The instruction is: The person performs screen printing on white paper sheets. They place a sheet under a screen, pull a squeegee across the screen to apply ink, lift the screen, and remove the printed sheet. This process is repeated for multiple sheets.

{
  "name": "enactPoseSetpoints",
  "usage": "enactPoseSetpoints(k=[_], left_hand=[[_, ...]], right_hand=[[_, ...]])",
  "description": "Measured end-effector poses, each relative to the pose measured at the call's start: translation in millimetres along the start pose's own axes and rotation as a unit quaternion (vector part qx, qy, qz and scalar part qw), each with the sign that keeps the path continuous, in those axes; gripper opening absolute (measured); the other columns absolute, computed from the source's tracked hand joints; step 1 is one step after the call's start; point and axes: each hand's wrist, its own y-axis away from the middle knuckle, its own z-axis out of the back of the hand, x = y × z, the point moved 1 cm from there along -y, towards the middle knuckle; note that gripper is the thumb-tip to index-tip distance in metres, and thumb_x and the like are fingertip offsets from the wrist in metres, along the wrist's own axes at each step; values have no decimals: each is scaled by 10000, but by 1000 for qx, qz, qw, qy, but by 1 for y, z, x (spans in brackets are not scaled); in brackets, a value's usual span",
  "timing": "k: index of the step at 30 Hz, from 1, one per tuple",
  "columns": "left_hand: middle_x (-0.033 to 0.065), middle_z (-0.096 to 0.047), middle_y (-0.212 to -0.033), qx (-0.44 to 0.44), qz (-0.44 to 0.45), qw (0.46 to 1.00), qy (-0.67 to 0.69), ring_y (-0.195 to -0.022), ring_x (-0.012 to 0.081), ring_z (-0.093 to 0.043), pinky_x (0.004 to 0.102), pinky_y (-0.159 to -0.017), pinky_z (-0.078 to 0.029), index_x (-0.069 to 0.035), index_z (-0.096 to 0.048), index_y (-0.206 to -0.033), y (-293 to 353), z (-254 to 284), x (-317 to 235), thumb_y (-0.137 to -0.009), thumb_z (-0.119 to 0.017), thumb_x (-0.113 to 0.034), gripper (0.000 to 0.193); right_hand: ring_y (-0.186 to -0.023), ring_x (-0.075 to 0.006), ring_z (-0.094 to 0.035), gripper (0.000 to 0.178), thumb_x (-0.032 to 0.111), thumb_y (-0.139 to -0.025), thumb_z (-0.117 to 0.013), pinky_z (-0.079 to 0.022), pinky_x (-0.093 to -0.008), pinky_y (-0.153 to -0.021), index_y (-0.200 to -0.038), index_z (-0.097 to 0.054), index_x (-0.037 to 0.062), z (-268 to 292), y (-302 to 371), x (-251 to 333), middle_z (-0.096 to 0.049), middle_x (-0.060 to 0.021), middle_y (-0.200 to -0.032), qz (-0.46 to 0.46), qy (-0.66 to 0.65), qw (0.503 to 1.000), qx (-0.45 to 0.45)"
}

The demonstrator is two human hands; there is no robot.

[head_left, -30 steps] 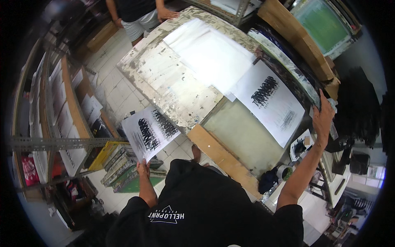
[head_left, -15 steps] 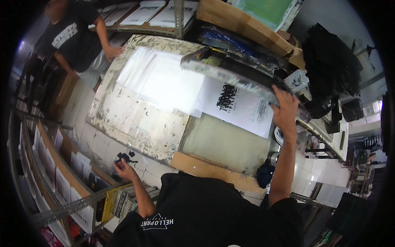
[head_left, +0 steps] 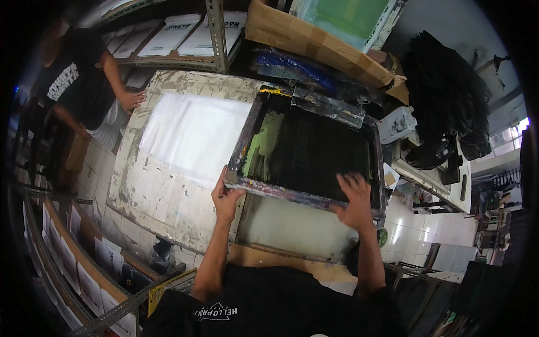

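Observation:
A screen-printing frame [head_left: 303, 196] lies low over the printing table, its mesh [head_left: 320, 151] coated in black ink, with a green strip bare at the left. My left hand [head_left: 225, 203] is closed round the frame's near left corner. Over the near right part of the frame, my right hand [head_left: 355, 202] has its fingers spread and grips nothing. A long ink-smeared block [head_left: 328, 106], which looks like a squeegee, rests along the far edge inside the frame. Whatever lies under the mesh is hidden. Left of the frame, thin white sheets [head_left: 191, 135] are spread on the worn board [head_left: 163, 196].
A co-worker [head_left: 78, 78] stands at the far left, one hand on the board's edge. Racks with white printed bags [head_left: 168, 36] run behind and at the lower left [head_left: 112, 255]. A cardboard box [head_left: 320, 42] stands beyond the frame. Black material [head_left: 449, 95] hangs at the right.
The raised screen has swung down, covering the printed white sheet. My left hand has come from the lower left onto its near corner; my right hand has moved nearer and let go.

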Motion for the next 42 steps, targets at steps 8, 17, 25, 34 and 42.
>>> enactPoseSetpoints(k=[8,17,25,34,42], left_hand=[[80,-566,-1161,-49,-101,978,-175,-1099,217,-555,364,-997,-440,59,-494,-1429,17,20,48,-694,-892,-151,862],[91,-564,-1109,-63,-112,966,-226,-1041,243,-549,368,-960,-434,60,-510,-1407,16,21,44,-679,-908,-234,880],[109,-549,-1139,-49,-111,964,-235,-1072,253,-530,378,-979,-427,52,-512,-1408,18,20,42,-723,-868,-210,816],[119,-541,-1199,-41,-121,952,-279,-1122,273,-525,400,-1008,-424,40,-520,-1408,18,20,35,-754,-865,-239,790],[152,-483,-1396,-26,-135,951,-276,-1258,315,-477,419,-1079,-400,21,-584,-1361,13,33,48,-661,-894,-150,784]], right_hand=[[-1421,-453,-355,826,254,-890,-722,-282,-588,-1146,-1587,-287,165,-81,-234,-111,-430,-214,-1517,-10,205,973,-109],[-1285,-383,-548,485,98,-863,-702,-438,-498,-1046,-1329,-582,150,-74,-284,-123,-592,-191,-1370,-30,-16,999,30],[-1098,-359,-629,418,89,-844,-689,-450,-485,-937,-1251,-640,172,-104,-243,-109,-701,-156,-1124,37,77,992,-94],[-893,-325,-629,424,66,-797,-673,-438,-458,-782,-1208,-701,168,-88,-57,-1,-687,-155,-971,42,34,996,-67],[-1040,-378,-668,591,90,-819,-709,-500,-444,-822,-1387,-621,223,-46,-47,8,-701,-206,-1143,-10,-119,992,33]])
